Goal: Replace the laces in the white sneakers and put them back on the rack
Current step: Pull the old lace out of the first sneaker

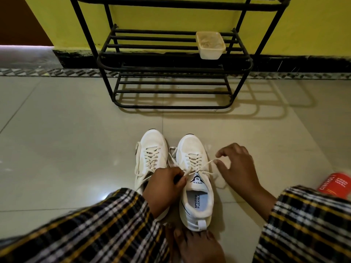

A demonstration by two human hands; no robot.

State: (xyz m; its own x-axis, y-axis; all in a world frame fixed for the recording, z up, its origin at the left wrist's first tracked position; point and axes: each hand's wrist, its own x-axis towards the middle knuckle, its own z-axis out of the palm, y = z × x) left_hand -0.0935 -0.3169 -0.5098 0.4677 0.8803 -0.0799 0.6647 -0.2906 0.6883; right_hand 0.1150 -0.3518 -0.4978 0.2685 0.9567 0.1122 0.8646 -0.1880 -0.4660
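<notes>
Two white sneakers stand side by side on the tiled floor, toes pointing at the rack. The left sneaker (150, 154) is laced, its lace ends lying loose. On the right sneaker (195, 179) a cream lace (204, 165) runs across the top eyelets. My left hand (165, 185) pinches one end of that lace beside the tongue. My right hand (238, 166) pinches the other end, stretched out to the right. The black metal shoe rack (174, 69) stands against the yellow wall beyond the shoes.
A cream plastic tub (210, 45) sits on the rack's middle shelf at the right. A red bottle (335, 185) lies on the floor at the far right. A bare foot (195, 243) touches the right sneaker's heel. Plaid sleeves fill the lower corners.
</notes>
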